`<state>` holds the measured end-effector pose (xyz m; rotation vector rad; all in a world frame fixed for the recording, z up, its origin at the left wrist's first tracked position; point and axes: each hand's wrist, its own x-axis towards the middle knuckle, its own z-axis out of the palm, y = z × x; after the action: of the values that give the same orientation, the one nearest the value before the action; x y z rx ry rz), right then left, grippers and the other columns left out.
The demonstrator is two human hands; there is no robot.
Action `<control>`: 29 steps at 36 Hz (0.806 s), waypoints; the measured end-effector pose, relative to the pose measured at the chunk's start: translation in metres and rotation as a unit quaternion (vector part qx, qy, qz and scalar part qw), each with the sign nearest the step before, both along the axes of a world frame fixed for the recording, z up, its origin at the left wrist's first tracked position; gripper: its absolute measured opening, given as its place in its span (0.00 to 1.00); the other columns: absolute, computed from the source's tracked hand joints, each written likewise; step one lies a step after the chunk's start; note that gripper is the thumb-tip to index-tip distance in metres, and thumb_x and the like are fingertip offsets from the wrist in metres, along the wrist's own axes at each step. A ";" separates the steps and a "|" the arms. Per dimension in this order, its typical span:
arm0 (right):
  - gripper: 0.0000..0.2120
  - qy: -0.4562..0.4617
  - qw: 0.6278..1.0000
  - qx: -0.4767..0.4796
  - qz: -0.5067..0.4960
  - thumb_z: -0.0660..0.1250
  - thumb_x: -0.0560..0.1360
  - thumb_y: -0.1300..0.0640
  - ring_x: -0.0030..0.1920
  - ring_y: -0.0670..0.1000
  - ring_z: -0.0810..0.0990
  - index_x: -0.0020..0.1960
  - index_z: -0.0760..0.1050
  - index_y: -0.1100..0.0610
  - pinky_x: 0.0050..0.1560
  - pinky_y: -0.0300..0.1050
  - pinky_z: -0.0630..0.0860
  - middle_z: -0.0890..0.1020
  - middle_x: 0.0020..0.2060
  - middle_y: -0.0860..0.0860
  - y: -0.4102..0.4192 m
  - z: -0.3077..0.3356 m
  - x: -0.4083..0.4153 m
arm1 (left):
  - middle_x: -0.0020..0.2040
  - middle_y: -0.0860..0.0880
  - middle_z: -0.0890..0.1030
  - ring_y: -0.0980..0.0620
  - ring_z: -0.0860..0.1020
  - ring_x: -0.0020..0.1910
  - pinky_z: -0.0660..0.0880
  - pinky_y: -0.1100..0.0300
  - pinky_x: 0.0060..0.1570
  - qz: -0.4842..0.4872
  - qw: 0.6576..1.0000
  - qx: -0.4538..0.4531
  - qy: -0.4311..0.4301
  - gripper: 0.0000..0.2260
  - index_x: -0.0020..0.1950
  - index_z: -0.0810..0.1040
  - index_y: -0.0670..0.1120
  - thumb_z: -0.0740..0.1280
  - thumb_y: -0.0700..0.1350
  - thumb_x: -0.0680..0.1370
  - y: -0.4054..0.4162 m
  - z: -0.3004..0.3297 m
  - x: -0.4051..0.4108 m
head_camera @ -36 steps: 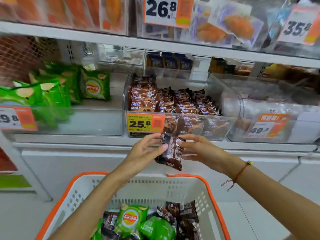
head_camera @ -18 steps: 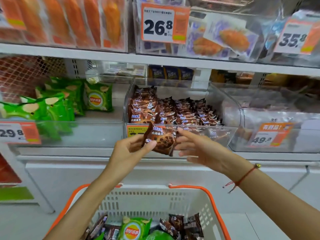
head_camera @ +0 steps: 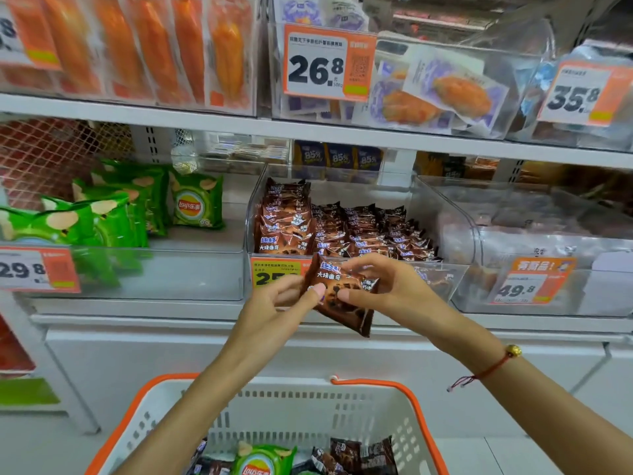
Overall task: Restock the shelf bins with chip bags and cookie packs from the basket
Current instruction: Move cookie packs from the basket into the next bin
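Both hands hold one brown cookie pack (head_camera: 337, 296) in front of the clear middle bin (head_camera: 448, 274). My left hand (head_camera: 274, 308) pinches its left edge with thumb and fingers. My right hand (head_camera: 383, 286) grips its right side, fingers curled over the top. The middle bin holds rows of the same brown cookie packs (head_camera: 329, 231). Green chip bags (head_camera: 197, 200) stand in the clear left bin (head_camera: 191, 275). Below, the white basket (head_camera: 308, 406) with orange rim holds a green chip bag (head_camera: 262, 462) and several brown packs (head_camera: 359, 455).
A third clear bin (head_camera: 479, 234) on the right holds pale wrapped goods behind a 49.8 tag (head_camera: 527, 284). The upper shelf (head_camera: 205, 120) carries orange packs and purple packs in bins. Price tags hang on the bin fronts. A white cabinet front (head_camera: 171, 351) runs below the shelf.
The cookie pack has risen from above the basket to the front of the middle bin and turned face-up. My right hand has closed its fingers on it. The view has tilted upward.
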<state>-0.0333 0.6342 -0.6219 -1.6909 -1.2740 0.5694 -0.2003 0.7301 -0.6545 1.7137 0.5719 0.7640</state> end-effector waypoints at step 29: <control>0.11 -0.287 0.949 -0.026 -0.129 0.71 0.74 0.52 0.60 0.55 0.77 0.55 0.77 0.47 0.59 0.47 0.74 0.78 0.61 0.51 0.200 0.015 0.124 | 0.57 0.54 0.79 0.54 0.76 0.53 0.75 0.55 0.50 0.272 0.944 0.183 0.044 0.12 0.60 0.76 0.55 0.66 0.52 0.77 0.146 0.037 0.047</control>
<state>0.0903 0.8343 -0.6069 -2.1157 -1.4004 -0.0617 -0.1534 0.8761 -0.6174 1.9578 1.0421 1.2514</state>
